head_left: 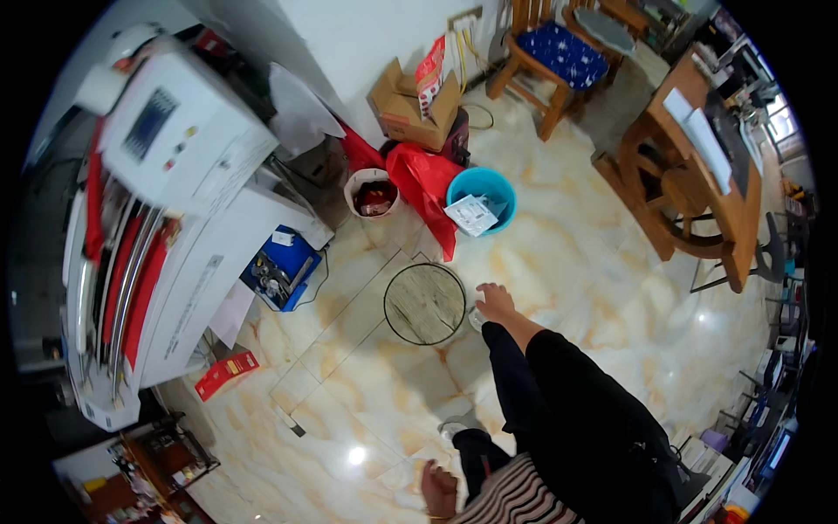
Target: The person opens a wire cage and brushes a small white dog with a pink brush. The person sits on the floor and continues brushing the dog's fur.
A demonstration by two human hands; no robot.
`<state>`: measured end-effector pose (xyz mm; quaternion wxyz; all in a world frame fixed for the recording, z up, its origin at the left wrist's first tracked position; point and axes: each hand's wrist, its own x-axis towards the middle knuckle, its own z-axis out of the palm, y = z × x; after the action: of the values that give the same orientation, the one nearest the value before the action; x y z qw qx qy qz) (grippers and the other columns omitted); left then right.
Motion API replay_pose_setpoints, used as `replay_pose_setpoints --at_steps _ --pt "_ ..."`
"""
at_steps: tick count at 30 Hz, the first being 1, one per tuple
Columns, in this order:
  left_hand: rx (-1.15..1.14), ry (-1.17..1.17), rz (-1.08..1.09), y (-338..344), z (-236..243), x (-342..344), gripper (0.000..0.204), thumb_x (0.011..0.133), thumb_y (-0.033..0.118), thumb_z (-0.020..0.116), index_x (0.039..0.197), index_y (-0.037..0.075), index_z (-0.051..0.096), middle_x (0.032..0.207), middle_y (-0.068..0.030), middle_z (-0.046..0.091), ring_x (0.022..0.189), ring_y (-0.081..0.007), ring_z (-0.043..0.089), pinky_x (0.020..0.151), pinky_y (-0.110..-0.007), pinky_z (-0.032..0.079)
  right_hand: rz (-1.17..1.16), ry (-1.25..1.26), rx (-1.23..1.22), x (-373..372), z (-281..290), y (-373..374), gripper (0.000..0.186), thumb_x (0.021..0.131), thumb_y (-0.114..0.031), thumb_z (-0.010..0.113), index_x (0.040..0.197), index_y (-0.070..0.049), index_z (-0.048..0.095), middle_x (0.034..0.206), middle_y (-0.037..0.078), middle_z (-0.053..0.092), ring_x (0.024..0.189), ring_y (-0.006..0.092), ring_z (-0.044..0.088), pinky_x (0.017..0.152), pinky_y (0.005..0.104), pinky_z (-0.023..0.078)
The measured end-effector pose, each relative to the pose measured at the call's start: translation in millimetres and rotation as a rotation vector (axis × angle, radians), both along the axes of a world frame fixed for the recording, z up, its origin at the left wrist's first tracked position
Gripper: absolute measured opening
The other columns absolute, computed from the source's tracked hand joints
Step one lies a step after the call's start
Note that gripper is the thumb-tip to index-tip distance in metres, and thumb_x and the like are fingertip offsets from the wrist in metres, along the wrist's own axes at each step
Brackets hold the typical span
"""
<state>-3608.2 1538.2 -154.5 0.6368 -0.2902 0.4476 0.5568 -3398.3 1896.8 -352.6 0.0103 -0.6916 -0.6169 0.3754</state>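
Note:
My right hand (493, 297) is held out in front of me, open, with fingers apart and nothing in it, right of a round dark-rimmed inset (424, 304) in the marbled floor. My left hand (439, 485) hangs at the lower edge with fingers curled; anything inside them is hidden. Beyond the inset sit a blue bucket (503, 201) with a white packet (471, 216) on top, a red plastic sheet (419, 188), a pale bin (360, 208) and a cardboard box (406, 122) holding a red-and-white bag (429, 74).
A large white machine with rollers (188, 148) fills the left side, beside a blue toolbox (305, 266) and red carton (227, 375). Cables lie by the wall. A wooden chair with blue cushion (559, 59), wooden desk (742, 249) and dark chair (768, 240) stand at the right.

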Motion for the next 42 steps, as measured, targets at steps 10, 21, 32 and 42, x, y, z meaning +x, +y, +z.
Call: replay_pose_setpoints --at_steps 10,21,32,42 --pt "-0.653 0.049 -0.264 156.2 -33.2 83.6 0.021 0.09 0.026 0.051 0.102 0.01 0.055 0.049 0.0042 0.025 0.039 -0.0082 0.026 0.037 -0.024 0.023 0.217 -0.365 -0.001 -9.1 -153.3 161.2 0.047 0.08 -0.021 0.053 0.126 -0.022 0.048 0.146 0.014 0.019 0.131 0.0322 0.023 0.103 0.0486 0.023" --pt "-0.59 0.398 -0.498 148.2 -40.8 73.1 0.017 0.088 0.021 0.053 0.1 0.009 0.057 0.055 0.0024 0.038 0.044 -0.009 0.037 0.039 -0.025 0.03 0.04 -0.554 0.242 65.5 -196.1 216.9 0.039 0.073 -0.017 0.059 0.111 -0.011 0.055 0.132 0.021 0.038 0.121 0.0376 0.036 0.098 0.0472 0.031" --pt "-0.092 0.153 0.103 93.9 80.7 -41.4 0.017 0.093 0.025 0.048 0.096 0.01 0.056 0.05 0.0065 0.031 0.038 -0.0033 0.025 0.035 -0.019 0.019 0.584 0.048 -0.028 -46.1 -83.7 102.4 0.017 0.075 -0.019 0.055 0.083 -0.004 0.062 0.088 0.017 0.062 0.085 0.0356 0.058 0.078 0.0432 0.046" --pt "0.182 1.331 0.781 -184.9 308.6 -279.7 0.025 0.091 0.023 0.051 0.109 0.005 0.05 0.055 0.0047 0.034 0.046 -0.0065 0.031 0.044 -0.023 0.028 0.894 0.27 -0.026 -275.6 5.7 -73.0 0.011 0.069 -0.015 0.058 0.068 -0.005 0.063 0.069 0.012 0.064 0.065 0.0287 0.061 0.058 0.0395 0.045"
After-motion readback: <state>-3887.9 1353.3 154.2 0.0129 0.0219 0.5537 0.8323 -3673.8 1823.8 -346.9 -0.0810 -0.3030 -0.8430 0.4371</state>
